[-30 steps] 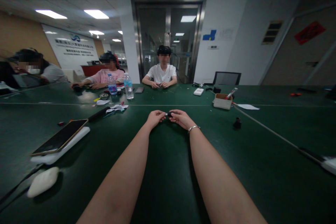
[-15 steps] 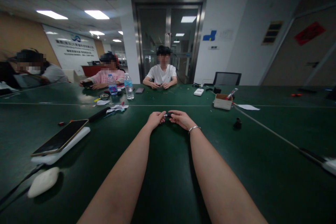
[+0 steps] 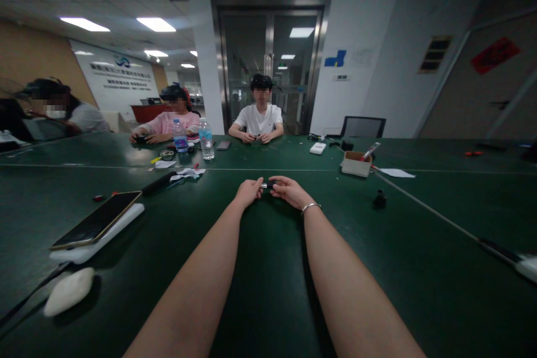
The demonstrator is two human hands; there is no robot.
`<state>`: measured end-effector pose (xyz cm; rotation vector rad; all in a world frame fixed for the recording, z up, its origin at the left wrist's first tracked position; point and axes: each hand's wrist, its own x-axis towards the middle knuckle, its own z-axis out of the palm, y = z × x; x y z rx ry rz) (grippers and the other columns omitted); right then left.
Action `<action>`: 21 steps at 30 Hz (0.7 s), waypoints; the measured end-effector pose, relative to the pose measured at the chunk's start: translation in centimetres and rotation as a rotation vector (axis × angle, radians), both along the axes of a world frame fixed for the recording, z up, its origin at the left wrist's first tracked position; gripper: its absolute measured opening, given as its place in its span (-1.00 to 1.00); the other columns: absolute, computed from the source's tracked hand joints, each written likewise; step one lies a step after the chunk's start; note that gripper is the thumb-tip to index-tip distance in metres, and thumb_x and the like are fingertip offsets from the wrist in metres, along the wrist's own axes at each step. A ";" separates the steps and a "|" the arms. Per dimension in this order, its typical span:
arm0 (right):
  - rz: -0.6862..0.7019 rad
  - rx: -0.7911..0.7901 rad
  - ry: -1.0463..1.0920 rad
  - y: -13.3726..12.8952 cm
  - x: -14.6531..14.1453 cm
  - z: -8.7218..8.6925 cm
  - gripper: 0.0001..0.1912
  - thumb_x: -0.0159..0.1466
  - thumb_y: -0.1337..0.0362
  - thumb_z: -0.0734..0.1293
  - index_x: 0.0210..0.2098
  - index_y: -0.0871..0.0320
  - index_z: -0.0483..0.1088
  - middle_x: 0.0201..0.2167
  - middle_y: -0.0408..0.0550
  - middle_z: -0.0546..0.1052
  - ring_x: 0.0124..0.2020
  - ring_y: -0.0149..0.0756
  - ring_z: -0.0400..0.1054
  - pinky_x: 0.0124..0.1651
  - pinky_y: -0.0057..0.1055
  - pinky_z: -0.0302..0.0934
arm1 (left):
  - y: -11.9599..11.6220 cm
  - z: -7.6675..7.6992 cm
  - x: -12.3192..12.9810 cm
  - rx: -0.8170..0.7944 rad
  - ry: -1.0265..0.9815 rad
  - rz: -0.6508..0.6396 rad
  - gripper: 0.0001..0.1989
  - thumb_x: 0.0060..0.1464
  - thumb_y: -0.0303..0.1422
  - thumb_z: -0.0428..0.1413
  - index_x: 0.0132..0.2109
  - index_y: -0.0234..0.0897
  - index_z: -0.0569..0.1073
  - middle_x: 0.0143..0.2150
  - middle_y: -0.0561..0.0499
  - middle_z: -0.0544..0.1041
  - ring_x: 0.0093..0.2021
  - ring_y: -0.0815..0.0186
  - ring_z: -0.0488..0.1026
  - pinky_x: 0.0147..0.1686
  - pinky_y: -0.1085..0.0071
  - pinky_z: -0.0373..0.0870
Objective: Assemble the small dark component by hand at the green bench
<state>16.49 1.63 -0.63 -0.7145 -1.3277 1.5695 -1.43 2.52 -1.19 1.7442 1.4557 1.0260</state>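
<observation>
Both arms reach out over the dark green table (image 3: 268,268). Between the two sets of fingertips is a small black stick (image 3: 268,185) with a silver end, too small to name more exactly. My left hand (image 3: 249,192) pinches its silver end. On the black end, my right hand (image 3: 290,190) closes thumb and fingers; a silver bracelet (image 3: 311,208) circles that wrist. The fingers hide part of the stick. To the right of my right hand, a small black object (image 3: 380,199) sits on the table.
At left, a phone (image 3: 98,218) rests on a white block, near a white stone-like object (image 3: 69,292) and a dark cable. Farther back stand two water bottles (image 3: 206,140) and a small open box (image 3: 356,163). A person in white (image 3: 259,117) sits opposite; others sit at left.
Both hands keep their grip in nearly the same place. A little more of the silver part shows between the fingertips.
</observation>
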 end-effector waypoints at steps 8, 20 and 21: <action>-0.056 -0.028 -0.007 -0.2 -0.2 0.2 -0.75 0.10 0.52 0.34 -0.21 0.23 0.40 -0.45 -0.09 0.49 -0.48 -0.46 0.42 -0.40 -0.55 0.34 | 0.1 -0.4 0.4 -0.001 -0.112 -0.039 -0.54 0.07 -0.04 -0.08 -0.44 -0.37 0.42 -0.59 -0.02 0.44 -0.62 0.44 0.33 -0.55 0.50 0.24; -0.097 -0.067 0.026 -0.4 -0.5 0.5 -0.92 0.19 0.41 0.32 -0.29 0.28 0.36 -0.50 0.01 0.53 -0.56 -0.47 0.40 -0.46 -0.57 0.34 | -1.8 0.9 0.8 0.029 -0.349 -0.034 -0.66 -0.09 -0.24 0.16 -0.17 -0.29 0.35 -0.42 0.00 0.46 -0.45 0.42 0.39 -0.55 0.57 0.26; -0.095 -0.071 0.027 -0.4 -0.5 0.5 -0.93 0.20 0.41 0.31 -0.29 0.28 0.36 -0.51 0.01 0.53 -0.56 -0.47 0.40 -0.46 -0.57 0.34 | -1.9 1.0 0.8 0.029 -0.358 -0.030 -0.66 -0.10 -0.26 0.17 -0.16 -0.29 0.35 -0.41 -0.01 0.46 -0.44 0.42 0.39 -0.55 0.57 0.26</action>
